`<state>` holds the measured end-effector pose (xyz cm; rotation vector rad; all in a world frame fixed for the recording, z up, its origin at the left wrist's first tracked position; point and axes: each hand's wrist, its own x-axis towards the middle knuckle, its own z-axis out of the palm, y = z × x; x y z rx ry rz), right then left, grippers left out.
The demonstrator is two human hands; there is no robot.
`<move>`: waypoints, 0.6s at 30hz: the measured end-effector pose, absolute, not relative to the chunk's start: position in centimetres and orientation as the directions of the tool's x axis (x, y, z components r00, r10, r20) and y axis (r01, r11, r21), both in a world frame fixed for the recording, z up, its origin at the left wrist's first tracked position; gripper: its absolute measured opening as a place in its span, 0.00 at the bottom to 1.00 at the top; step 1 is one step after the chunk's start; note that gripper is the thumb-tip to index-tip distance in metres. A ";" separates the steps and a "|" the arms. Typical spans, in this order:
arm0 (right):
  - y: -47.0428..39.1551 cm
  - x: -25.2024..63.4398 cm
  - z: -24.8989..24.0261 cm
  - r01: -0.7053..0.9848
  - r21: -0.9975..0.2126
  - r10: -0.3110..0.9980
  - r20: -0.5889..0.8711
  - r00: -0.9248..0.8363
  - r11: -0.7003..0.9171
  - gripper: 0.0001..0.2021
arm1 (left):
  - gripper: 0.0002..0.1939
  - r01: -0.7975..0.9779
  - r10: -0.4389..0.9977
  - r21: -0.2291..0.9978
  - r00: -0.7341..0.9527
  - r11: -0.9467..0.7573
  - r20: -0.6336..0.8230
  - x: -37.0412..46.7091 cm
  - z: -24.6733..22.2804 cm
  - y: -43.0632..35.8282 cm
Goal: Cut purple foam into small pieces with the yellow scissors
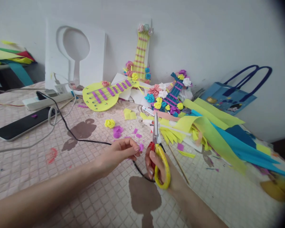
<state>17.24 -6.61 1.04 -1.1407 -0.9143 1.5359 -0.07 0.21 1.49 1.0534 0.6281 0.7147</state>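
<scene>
Thumb and fingertips of my left hand [124,150] pinch together on a small purple paper piece [141,147]. Close by on the right, my right hand [156,164] grips scissors [156,133] with one yellow handle and one red. Their blades point away from me and look closed or nearly so. A yellow paper flower [109,123] and a crumpled purple paper piece [117,131] lie just beyond my left hand. Fringed yellow paper strips [171,135] are spread past the scissors. A black cable [92,141] runs across the table beneath my hands.
Behind stand a yellow paper guitar [102,99], a flower-trimmed blue one [175,91] and a white cut-out board [52,53]. Left are a power strip [33,103] and a black flat device [23,123]. Yellow-green paper sheets [218,139], a wooden stick [179,164] and a blue bag [230,95] lie right.
</scene>
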 end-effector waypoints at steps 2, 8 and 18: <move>-6.6 17.3 0.7 -0.276 -0.930 0.970 -0.231 -0.080 -0.244 0.22 | 0.14 -0.214 0.769 0.920 0.627 0.327 -0.127 0.0 1.5 0.0; -6.6 17.4 0.2 -0.282 -0.938 0.979 -0.186 -0.085 -0.202 0.20 | 0.13 -0.207 0.768 0.921 0.627 0.329 -0.133 -0.1 1.6 0.1; -6.2 17.9 0.4 -0.328 -0.930 0.986 -0.163 -0.039 -0.166 0.12 | 0.13 -0.042 0.686 0.948 0.700 0.316 -0.198 0.1 1.3 -0.1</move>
